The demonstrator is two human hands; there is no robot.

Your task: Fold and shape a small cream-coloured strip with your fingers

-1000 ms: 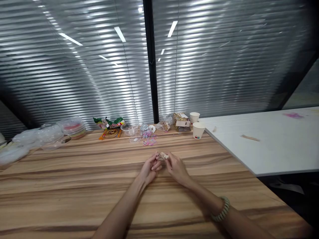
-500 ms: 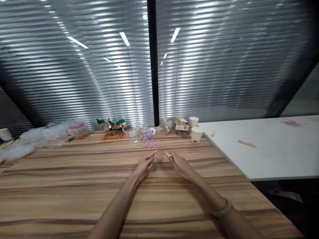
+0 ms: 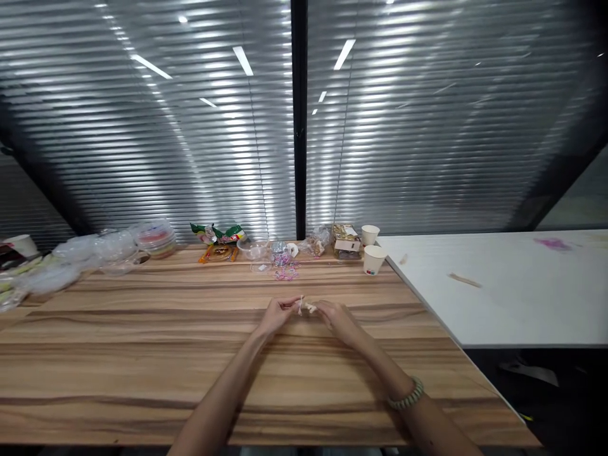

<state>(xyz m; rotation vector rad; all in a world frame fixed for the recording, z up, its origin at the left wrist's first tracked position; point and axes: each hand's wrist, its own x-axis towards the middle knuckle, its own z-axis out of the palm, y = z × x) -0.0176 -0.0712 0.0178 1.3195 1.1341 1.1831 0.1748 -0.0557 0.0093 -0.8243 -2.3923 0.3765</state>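
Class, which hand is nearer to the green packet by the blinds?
Left. The left hand is in front of the green packet, to its right; the right hand sits farther right.

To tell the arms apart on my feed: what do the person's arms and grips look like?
The left grip is an ungloved hand; its forearm shows no sleeve or band. The right grip is ungloved too, but that arm wears a greenish, ribbed bracelet.

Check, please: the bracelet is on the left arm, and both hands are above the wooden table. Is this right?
No: the head view shows the bracelet on the right arm; the left hand and right hand are above the wooden table.
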